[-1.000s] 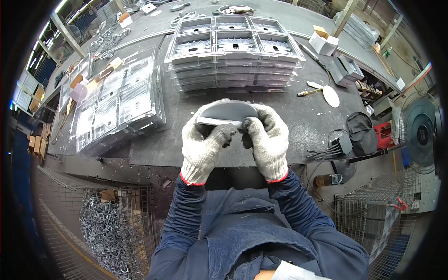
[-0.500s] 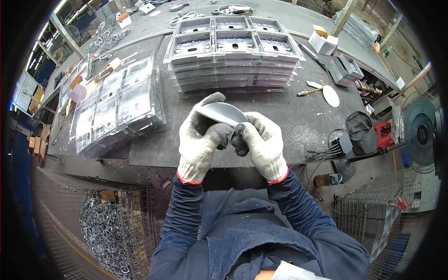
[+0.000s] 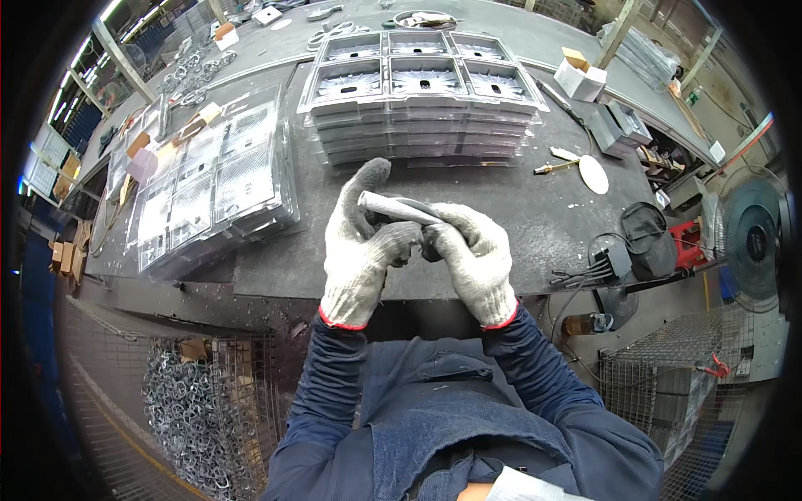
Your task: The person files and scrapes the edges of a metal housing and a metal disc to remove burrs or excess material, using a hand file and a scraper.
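A grey sanding disc (image 3: 391,206), bent into a curl, is held up between my gloved hands above the near part of the dark table. My left hand (image 3: 357,250) has its thumb at the disc's lower side, with the index finger raised behind it. Closed fingers of my right hand (image 3: 472,250) pinch the disc's right end. Both gloves are white knit with dark, soiled fingertips and red cuffs. Just beyond my hands stands a stack of clear plastic trays (image 3: 422,125) with compartments holding grey metal parts.
More clear trays (image 3: 213,179) lie on the left. On the right are a white oval disc (image 3: 594,174), a brass-ended air tool (image 3: 553,168), an open white box (image 3: 580,79) and a fan (image 3: 748,238). A wire cage (image 3: 188,409) of metal rings stands below left.
The disc has turned and curled, so its broad grey face now shows as a narrow roll. My left fingers have shifted, with the index finger raised away from the disc.
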The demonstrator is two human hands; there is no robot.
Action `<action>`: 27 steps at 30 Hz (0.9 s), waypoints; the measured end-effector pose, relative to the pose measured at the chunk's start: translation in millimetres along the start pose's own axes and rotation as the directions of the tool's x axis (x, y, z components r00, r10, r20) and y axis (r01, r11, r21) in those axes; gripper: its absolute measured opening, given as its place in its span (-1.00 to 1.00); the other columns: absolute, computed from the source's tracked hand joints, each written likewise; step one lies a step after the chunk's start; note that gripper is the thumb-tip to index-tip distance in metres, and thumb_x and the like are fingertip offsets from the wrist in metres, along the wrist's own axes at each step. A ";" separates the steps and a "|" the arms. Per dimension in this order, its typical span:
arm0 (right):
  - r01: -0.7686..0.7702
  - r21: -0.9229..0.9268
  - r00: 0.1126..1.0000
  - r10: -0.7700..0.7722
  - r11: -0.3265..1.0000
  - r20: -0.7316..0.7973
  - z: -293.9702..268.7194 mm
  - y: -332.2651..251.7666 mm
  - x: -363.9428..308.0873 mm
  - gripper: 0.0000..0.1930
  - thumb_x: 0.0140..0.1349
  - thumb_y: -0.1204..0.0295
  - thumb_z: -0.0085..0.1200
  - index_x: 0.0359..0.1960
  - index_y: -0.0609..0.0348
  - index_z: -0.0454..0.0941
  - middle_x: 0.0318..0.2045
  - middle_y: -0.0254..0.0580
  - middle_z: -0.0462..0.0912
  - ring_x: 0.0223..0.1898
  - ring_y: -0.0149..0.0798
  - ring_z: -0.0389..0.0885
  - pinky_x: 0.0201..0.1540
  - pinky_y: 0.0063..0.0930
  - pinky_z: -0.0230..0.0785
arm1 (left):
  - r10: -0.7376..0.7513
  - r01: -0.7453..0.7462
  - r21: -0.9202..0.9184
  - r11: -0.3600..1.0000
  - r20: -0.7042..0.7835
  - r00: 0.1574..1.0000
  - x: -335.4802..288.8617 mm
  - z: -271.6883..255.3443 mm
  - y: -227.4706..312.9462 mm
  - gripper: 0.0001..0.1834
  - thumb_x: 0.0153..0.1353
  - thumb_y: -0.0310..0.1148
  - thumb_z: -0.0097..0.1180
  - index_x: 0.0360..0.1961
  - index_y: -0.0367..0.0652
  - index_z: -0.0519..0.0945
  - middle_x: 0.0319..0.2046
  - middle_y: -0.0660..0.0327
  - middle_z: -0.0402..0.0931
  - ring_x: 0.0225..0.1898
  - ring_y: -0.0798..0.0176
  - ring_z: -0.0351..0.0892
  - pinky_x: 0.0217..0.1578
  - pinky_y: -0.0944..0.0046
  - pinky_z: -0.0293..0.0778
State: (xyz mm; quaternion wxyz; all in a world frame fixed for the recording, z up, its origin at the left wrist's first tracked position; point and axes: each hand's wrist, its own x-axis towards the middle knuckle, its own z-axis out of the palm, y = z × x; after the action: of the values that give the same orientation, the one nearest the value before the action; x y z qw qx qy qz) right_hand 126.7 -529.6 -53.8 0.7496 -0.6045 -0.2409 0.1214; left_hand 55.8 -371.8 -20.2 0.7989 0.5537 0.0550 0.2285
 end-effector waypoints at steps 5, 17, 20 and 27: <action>-0.122 0.094 0.992 0.118 0.988 0.048 -3.2 -4.4 -1.7 -0.78 0.56 0.46 0.15 0.05 0.38 0.72 -0.30 -0.17 0.77 -0.34 -0.40 0.71 -0.25 -0.48 0.57 | -0.078 0.076 0.131 0.988 0.012 0.997 -4.3 -10.6 -2.5 -0.40 0.29 -0.45 0.48 0.33 -0.37 0.61 -0.14 0.09 0.80 -0.38 0.47 0.65 -0.37 0.45 0.55; 0.160 -0.306 0.986 -0.135 0.938 0.102 2.8 3.5 0.8 -0.74 0.48 0.49 0.27 0.12 0.35 0.71 -0.24 -0.09 0.81 -0.27 -0.35 0.78 -0.15 -0.39 0.66 | 0.075 -0.072 0.176 0.982 -0.007 0.997 0.6 -7.0 -15.2 -0.92 0.32 -0.64 0.39 -0.23 -0.32 0.70 -0.27 0.19 0.73 -0.25 0.36 0.74 -0.15 0.33 0.66; 0.014 -0.172 0.999 -0.006 0.985 0.047 -1.3 11.8 -7.2 -0.77 0.56 0.50 0.15 0.13 0.35 0.69 -0.31 -0.16 0.79 -0.33 -0.42 0.74 -0.20 -0.43 0.64 | 0.294 -0.407 0.678 0.612 0.283 0.913 1.9 -23.4 -13.5 -0.69 0.25 -0.62 0.47 0.02 -0.33 0.76 -0.07 0.13 0.70 -0.16 0.34 0.76 -0.16 0.30 0.67; -0.147 0.121 0.976 0.124 0.982 0.181 -9.5 17.6 -5.6 -0.77 0.63 0.46 0.06 0.14 0.34 0.63 -0.34 -0.27 0.74 -0.38 -0.46 0.67 -0.27 -0.48 0.58 | 0.075 -0.090 0.299 0.950 0.061 0.995 4.1 -11.8 -15.3 -0.62 0.21 -0.58 0.51 0.07 -0.34 0.76 0.09 0.14 0.66 -0.16 0.36 0.74 -0.12 0.33 0.66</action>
State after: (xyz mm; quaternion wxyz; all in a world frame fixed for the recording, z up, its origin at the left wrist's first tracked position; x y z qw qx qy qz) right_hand 128.7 -536.1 -73.4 0.7548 -0.5550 -0.2542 0.2402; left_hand 60.1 -364.2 -38.0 0.6961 0.6761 0.0464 0.2370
